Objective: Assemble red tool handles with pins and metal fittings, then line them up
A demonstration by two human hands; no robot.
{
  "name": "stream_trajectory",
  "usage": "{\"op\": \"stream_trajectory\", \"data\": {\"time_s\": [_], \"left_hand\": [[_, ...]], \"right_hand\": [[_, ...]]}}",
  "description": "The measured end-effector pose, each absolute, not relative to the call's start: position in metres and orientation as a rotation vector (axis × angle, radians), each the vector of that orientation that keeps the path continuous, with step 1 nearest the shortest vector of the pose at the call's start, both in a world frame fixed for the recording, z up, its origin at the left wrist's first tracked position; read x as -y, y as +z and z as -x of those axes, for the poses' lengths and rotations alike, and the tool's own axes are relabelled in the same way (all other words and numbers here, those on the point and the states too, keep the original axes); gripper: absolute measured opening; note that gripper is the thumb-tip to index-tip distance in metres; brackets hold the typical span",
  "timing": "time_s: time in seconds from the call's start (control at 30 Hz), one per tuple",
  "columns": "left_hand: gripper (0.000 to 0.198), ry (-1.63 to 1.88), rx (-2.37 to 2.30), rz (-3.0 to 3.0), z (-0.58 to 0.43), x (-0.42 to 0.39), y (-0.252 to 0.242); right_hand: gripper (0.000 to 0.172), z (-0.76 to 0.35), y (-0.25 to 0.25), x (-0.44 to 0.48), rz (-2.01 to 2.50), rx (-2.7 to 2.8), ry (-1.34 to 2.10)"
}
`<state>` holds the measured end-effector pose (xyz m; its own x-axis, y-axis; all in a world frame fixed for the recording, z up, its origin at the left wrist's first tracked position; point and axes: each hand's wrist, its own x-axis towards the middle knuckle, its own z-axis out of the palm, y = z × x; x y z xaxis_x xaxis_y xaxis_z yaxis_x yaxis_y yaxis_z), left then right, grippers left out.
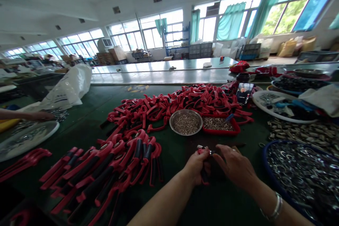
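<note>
My left hand [197, 167] is closed around a red and black handle piece [203, 176], with a small metal part [200, 147] at its top. Beside it my right hand [234, 164] has its thumb and fingers close to the metal part; what its fingertips hold, if anything, is too small to make out. Just beyond the hands stand a round metal bowl of small parts [185, 123] and a red tray of pins or screws [218, 124]. Finished-looking rows of red and black handles [106, 162] lie to the left.
A large heap of red handles [196, 99] lies behind the bowl. At the right are a blue-rimmed basin of metal parts [304, 173], a white tray [283, 107] and a propped phone [244, 93]. Another person's hand [43, 115] reaches near a white plate [50, 130] at the left.
</note>
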<state>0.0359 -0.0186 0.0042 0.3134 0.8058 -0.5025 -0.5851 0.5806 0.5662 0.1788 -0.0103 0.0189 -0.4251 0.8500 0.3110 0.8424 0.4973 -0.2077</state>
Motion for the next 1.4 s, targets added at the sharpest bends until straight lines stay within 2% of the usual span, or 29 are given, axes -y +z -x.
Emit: {"op": "stream_trajectory", "data": {"time_s": [0.07,0.2,0.33,0.43,0.57,0.7,0.83,0.97,1.1,1.2,1.27,1.4], "left_hand": [[0.027,0.906,-0.831,-0.247,-0.034,0.018,0.007],[0.023,0.885,-0.842,-0.213,-0.033,0.018,0.008],[0.022,0.85,-0.831,-0.195,-0.033,0.017,0.006],[0.021,0.858,-0.825,-0.225,-0.033,0.016,0.007],[0.023,0.843,-0.819,-0.251,-0.032,0.016,0.009],[0.022,0.805,-0.848,-0.279,-0.032,0.017,0.006],[0.022,0.81,-0.82,-0.249,-0.029,0.016,0.002],[0.023,0.812,-0.873,-0.267,-0.027,0.014,0.0],[0.028,0.803,-0.889,-0.3,-0.029,0.016,0.001],[0.037,0.836,-0.924,-0.444,-0.031,0.018,0.0],[0.042,0.861,-0.94,-0.5,-0.032,0.019,-0.001],[0.045,0.805,-0.887,-0.518,-0.029,0.019,-0.002]], "right_hand": [[0.038,-0.179,0.022,0.01,1.405,2.379,0.012],[0.046,-0.18,0.023,0.01,1.524,2.382,0.274],[0.038,-0.181,0.019,0.008,1.459,2.344,0.133],[0.049,-0.182,0.018,0.007,1.52,2.354,0.414],[0.039,-0.178,0.025,0.01,1.47,2.336,0.209],[0.05,-0.175,0.029,0.013,1.603,2.346,0.51],[0.039,-0.176,0.023,0.014,1.528,2.369,0.217],[0.05,-0.177,0.02,0.014,1.594,2.358,0.533],[0.044,-0.175,0.017,0.013,1.475,2.241,0.426],[0.062,-0.171,0.014,0.012,1.577,2.068,0.973],[0.064,-0.172,0.016,0.012,1.601,2.011,1.135],[0.04,-0.174,0.02,0.019,1.437,2.127,0.535]]}}
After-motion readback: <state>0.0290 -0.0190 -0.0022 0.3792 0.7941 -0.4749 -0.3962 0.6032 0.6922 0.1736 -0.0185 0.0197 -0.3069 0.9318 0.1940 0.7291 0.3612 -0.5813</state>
